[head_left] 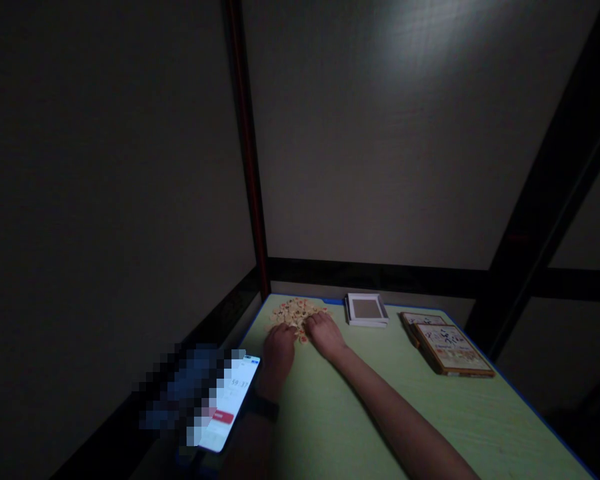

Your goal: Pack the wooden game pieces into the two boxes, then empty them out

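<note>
A pile of small round wooden Chinese chess pieces (pixel 295 310) with red and black markings lies at the far left corner of the green table. My left hand (pixel 280 341) is at the near left side of the pile, its fingers curled down against the pieces. At the near right side is my right hand (pixel 325 333), also with bent fingers, the tips touching the pieces. What lies under either set of fingertips is too small and dark to make out. One piece (pixel 303 339) sits between the two hands. A dark band circles my left wrist.
A lit phone (pixel 230 403) stands tilted beside my left forearm at the table's left edge. Behind to the right is a shallow white open box (pixel 367 309). Two flat printed boxes (pixel 450 348) overlap at the right. Walls rise behind and left of the green table (pixel 360 420).
</note>
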`<state>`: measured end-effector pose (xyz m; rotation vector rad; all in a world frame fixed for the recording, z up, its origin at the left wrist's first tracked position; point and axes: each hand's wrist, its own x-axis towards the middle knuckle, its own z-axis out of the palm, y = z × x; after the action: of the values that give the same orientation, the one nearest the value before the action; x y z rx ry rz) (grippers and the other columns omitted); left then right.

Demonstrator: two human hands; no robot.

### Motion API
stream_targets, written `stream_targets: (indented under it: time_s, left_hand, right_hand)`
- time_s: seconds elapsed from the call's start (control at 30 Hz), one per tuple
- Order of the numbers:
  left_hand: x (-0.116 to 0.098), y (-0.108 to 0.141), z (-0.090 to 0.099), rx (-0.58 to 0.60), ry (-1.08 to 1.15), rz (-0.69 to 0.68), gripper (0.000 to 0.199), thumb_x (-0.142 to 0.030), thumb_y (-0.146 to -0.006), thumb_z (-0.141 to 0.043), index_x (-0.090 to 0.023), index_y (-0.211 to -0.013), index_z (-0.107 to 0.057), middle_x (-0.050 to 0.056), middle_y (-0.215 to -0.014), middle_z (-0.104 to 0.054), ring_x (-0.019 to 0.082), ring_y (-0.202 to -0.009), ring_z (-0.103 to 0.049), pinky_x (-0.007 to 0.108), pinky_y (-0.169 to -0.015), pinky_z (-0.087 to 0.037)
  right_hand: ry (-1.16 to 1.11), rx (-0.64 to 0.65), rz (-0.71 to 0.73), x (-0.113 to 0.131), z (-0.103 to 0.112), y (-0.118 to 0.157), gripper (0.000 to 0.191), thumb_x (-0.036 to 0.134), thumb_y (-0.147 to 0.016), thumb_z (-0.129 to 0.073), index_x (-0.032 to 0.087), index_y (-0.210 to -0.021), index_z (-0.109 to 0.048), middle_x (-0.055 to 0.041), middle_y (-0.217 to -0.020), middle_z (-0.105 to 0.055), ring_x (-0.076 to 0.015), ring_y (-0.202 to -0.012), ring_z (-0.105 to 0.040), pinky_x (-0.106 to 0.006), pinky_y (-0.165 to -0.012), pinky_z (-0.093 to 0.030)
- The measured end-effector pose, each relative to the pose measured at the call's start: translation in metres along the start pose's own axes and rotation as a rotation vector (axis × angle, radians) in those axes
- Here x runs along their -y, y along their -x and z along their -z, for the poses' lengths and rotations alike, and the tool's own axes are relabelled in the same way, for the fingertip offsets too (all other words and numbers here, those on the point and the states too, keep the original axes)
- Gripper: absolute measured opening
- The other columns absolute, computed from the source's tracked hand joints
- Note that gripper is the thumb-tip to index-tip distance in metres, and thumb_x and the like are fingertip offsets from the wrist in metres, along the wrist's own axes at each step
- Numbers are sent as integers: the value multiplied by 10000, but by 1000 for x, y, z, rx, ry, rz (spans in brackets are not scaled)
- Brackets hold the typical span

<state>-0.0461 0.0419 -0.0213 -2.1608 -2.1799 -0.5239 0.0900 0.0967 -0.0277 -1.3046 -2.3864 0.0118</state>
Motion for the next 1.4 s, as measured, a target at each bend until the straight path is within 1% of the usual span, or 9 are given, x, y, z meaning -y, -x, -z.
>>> stream_targets:
  time_s: [0.13,0.23,0.37,0.47,0.63,0.93,1.03,1.2,1.4]
  left_hand:
    - [0,-3,-2,-55,95,34,318,-182,-977,-394,-158,-1145,-663,111,-1121,-696,202,-1057,-619,292,-923,-441]
    - [2,-3,-2,-57,158,40,325,-164,-968,-386,-161,-1175,-636,103,-1103,-706,194,-1035,-636,288,-919,-447]
    - [6,0,0,79,208,-89,309,-176,-959,-383,-174,-1040,-682,78,-1016,-725,191,-979,-649,282,-880,-457]
    - [5,4,-2,153,262,-206,293,-175,-934,-419,-182,-998,-705,62,-1037,-726,185,-1004,-638,277,-910,-448]
    - [-5,5,-8,167,208,-256,337,-180,-930,-412,-196,-1054,-725,79,-1069,-716,199,-1029,-620,302,-938,-445]
    - [-26,11,-5,76,107,-228,304,-230,-939,-477,-224,-1147,-699,84,-1085,-687,203,-1049,-591,291,-930,-443]
    - [-19,5,-2,32,92,-171,315,-216,-942,-467,-231,-1165,-689,78,-1102,-689,196,-1053,-591,283,-927,-445]
    - [9,0,19,-74,34,47,316,-199,-957,-401,-193,-981,-716,71,-1028,-694,175,-974,-619,260,-874,-445]
    - [21,9,19,43,119,106,168,-286,-840,-622,-203,-969,-691,58,-1065,-675,189,-1011,-617,266,-869,-443]
  right_hand:
    - [-114,-74,-79,-13,1,6,265,185,-975,-388,116,-1015,-641,-171,-1053,-679,-256,-1038,-583,-351,-963,-392]
    - [-231,-99,-138,-34,7,18,326,207,-985,-328,119,-1046,-636,-148,-1022,-703,-229,-966,-631,-313,-861,-455]
    - [-368,-68,-158,-62,14,38,288,186,-911,-407,145,-1031,-666,-91,-931,-738,-197,-835,-669,-276,-747,-488]
    - [-439,-22,-125,-70,13,46,252,176,-858,-456,154,-932,-696,-58,-815,-735,-181,-736,-658,-253,-673,-480]
    - [-474,36,-45,-64,7,48,201,171,-809,-521,163,-857,-716,-40,-750,-715,-174,-691,-625,-247,-662,-454]
    - [-399,20,-27,-59,5,51,205,219,-837,-568,171,-950,-731,-102,-947,-736,-233,-917,-638,-307,-840,-451]
    - [-383,2,-59,-57,3,52,214,229,-856,-559,174,-978,-726,-105,-986,-738,-238,-948,-643,-314,-864,-450]
    - [-366,-27,-104,-50,7,54,196,237,-886,-546,179,-985,-705,-81,-960,-738,-221,-902,-652,-296,-818,-459]
    - [-229,-134,11,-27,18,54,190,243,-944,-507,181,-906,-683,-72,-919,-709,-211,-903,-607,-300,-837,-437]
